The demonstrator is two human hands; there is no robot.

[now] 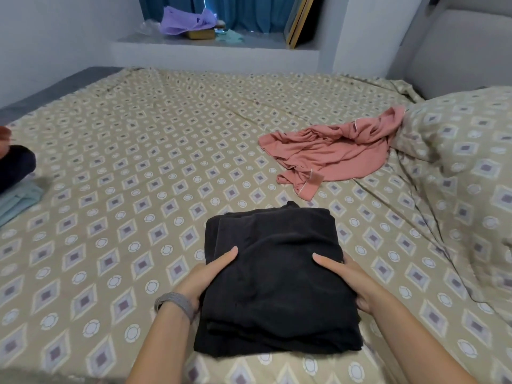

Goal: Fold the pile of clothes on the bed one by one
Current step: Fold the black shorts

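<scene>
Folded into a thick black bundle [273, 275], lying on the bed [138, 151] at about six o'clock in the head view, close to the wearer. Gripped at both side edges: left hand [206, 278] on the bundle's nine o'clock edge, thumb laid straight on top of the cloth and pointing toward one o'clock, the other fingers tucked under the fabric and hidden, so impossible to tell whether spread or together. Right hand [346, 278] at the three o'clock edge, thumb flat on top and pointing toward eleven o'clock, fingers curled round the edge beneath, only the tips showing at the lower side. Cloth pinched between thumb and fingers on each side. Grey watch strap [174, 302] round the left wrist.

At two o'clock from the bundle, well apart: a pink garment [329, 153], crumpled and unfolded, its far end touching a pillow [457, 167] in the same patterned cover as the sheet. At nine o'clock, at the frame's edge: a dark folded piece [13, 164] resting on a pale green folded piece [19, 199].

Beyond the bed at twelve o'clock: a ledge [216, 47] with a lilac cloth [185, 20], blue curtains [249, 12] behind, and a wooden frame [300, 20] leaning at the recess's right side.
</scene>
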